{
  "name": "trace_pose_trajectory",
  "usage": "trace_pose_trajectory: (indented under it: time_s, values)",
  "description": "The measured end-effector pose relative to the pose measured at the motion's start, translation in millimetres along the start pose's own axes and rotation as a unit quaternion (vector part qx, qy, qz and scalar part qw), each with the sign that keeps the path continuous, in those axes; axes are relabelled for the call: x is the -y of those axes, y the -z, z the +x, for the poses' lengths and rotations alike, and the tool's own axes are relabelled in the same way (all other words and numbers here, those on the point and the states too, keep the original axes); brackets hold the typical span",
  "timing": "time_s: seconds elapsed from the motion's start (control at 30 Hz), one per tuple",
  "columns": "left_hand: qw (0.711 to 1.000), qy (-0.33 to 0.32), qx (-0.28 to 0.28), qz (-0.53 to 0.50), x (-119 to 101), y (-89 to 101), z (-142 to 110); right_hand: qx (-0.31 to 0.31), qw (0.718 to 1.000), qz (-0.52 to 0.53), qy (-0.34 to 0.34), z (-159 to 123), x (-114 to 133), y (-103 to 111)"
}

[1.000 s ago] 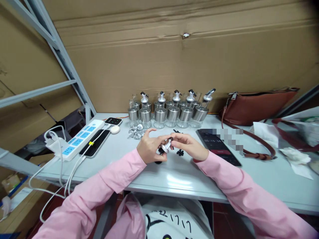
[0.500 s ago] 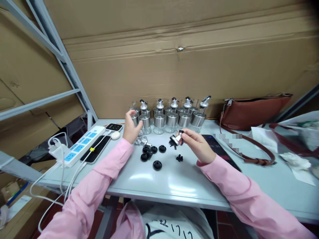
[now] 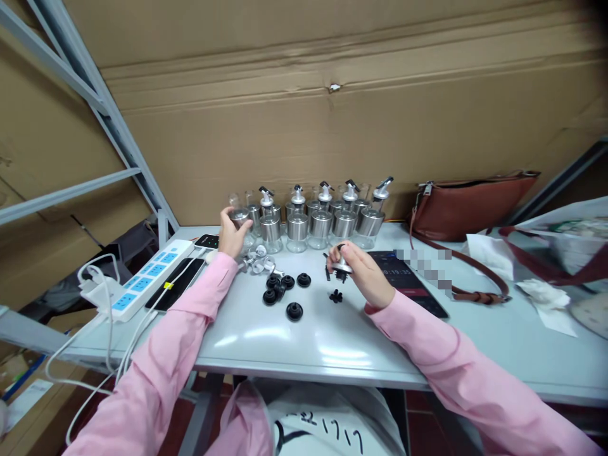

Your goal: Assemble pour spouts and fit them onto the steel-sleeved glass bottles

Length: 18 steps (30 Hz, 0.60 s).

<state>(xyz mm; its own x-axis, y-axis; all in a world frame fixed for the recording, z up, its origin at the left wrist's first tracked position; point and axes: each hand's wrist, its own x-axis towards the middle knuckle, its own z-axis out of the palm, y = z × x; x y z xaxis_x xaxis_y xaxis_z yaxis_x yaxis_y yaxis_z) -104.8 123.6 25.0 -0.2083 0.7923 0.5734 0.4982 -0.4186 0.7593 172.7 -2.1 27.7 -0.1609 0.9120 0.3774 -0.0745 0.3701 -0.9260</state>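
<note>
My left hand [image 3: 231, 235] is wrapped round a glass bottle with a steel band [image 3: 240, 217] at the left end of the bottle group; this bottle has no spout. My right hand [image 3: 363, 272] pinches a silver and black pourer spout [image 3: 342, 268] above the table, its black underside facing down. Below it lies a small black star-shaped part [image 3: 335, 296]. Several round black stoppers [image 3: 294, 311] lie in the middle of the table. Silver caps [image 3: 259, 260] are heaped near my left hand. Bottles with spouts fitted [image 3: 297, 225] stand in a row, with more bottles behind.
A white power strip [image 3: 142, 278] with cables and a phone [image 3: 178, 284] lie at the left. To the right are a dark tablet or phone [image 3: 413, 285], a brown bag [image 3: 470, 209] and crumpled tissue [image 3: 546, 294]. Cardboard [image 3: 304, 114] stands behind the table.
My left hand has moved left and closed on the end bottle, shifting it away from the others. My right hand has turned the pourer spout so that its black end points down.
</note>
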Motion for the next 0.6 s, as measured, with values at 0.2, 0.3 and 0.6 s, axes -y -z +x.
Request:
trace_pose_trajectory:
  time_s: [0.2, 0.3, 0.6]
  values:
    - [0.985, -0.137, -0.038, -0.098, -60.8, 13.1, -34.6, -0.015, 0.997, 0.056, -0.042, 1.3, -0.2, -5.1]
    - [0.973, -0.147, 0.085, -0.154, -86.6, -1.6, -75.6, -0.018, 0.998, 0.048, -0.043, 0.9, -1.4, -6.4]
    - [0.915, -0.109, 0.286, -0.263, -93.0, -24.4, -141.2, -0.097, 0.994, 0.041, -0.006, 1.1, 1.4, -0.8]
